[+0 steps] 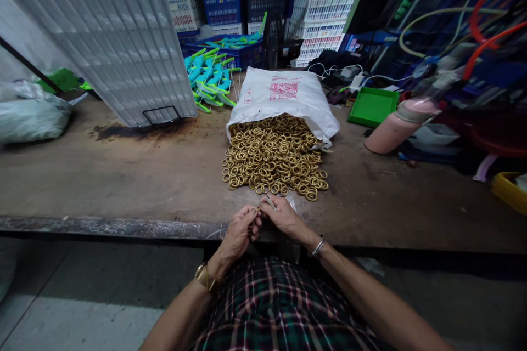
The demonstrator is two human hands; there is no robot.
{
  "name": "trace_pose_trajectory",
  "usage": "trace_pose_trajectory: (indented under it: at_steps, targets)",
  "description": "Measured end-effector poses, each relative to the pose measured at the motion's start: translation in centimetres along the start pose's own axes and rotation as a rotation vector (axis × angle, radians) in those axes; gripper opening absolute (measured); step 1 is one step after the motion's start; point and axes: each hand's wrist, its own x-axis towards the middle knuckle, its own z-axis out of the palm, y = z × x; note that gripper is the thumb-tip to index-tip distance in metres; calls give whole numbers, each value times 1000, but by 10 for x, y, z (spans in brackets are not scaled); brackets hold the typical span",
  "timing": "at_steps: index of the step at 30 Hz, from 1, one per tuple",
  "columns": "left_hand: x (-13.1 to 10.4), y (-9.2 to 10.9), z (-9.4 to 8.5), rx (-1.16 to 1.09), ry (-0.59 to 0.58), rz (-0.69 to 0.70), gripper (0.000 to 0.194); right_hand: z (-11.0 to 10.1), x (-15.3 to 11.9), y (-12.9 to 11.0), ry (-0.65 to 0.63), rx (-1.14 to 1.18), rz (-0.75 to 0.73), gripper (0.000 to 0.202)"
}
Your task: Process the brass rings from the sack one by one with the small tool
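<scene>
My left hand [239, 233] is closed with a brass-coloured ring [256, 209] pinched at its fingertips, and more rings seem to be tucked under its curled fingers. My right hand [285, 217] meets it at the fingertips, closed on a small thin metal tool [269, 201] whose exact kind I cannot make out. Both hands are just above the table's front part. Right beyond them spreads a heap of brass-coloured rings [272, 159], spilling from the mouth of a white sack [255, 88] with red print that lies on its side.
The brown table [123, 186] bears a tall ribbed translucent panel [123, 38] at left, turquoise and lime plastic parts [212, 77] behind, a green tray [373, 108] and a pink bottle [391, 126] at right. Stacked crates [321, 0] rise at the back. Red hose [477, 44] hangs at right.
</scene>
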Motion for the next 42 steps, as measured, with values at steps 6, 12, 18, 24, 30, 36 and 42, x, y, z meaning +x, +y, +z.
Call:
trace_pose_trajectory:
  at_steps: [6, 12, 18, 24, 30, 36, 42]
  targets:
    - [-1, 2, -1, -79, -24, -21, 33, 0, 0, 6, 35, -70, -15, 20]
    - [1, 4, -2, -70, -27, 28, 31, 3, -5, 16, 11, -369, -95, 16]
    - [1, 2, -1, -11, -8, 74, 31, 5, -8, 16, -43, -547, -131, 20]
    - [3, -2, -5, 63, 13, 105, 31, 4, -9, 15, -86, -549, -148, 19]
    - [4, -5, -10, 191, -8, 133, 33, 1, -7, 7, -199, -592, -93, 20]
    - [-2, -2, -11, 228, -22, 144, 31, 0, -5, 0, -218, -741, -13, 24]
    - [-12, 13, 4, 152, -109, 121, 32, -2, 3, 10, -109, -714, -1, 21]
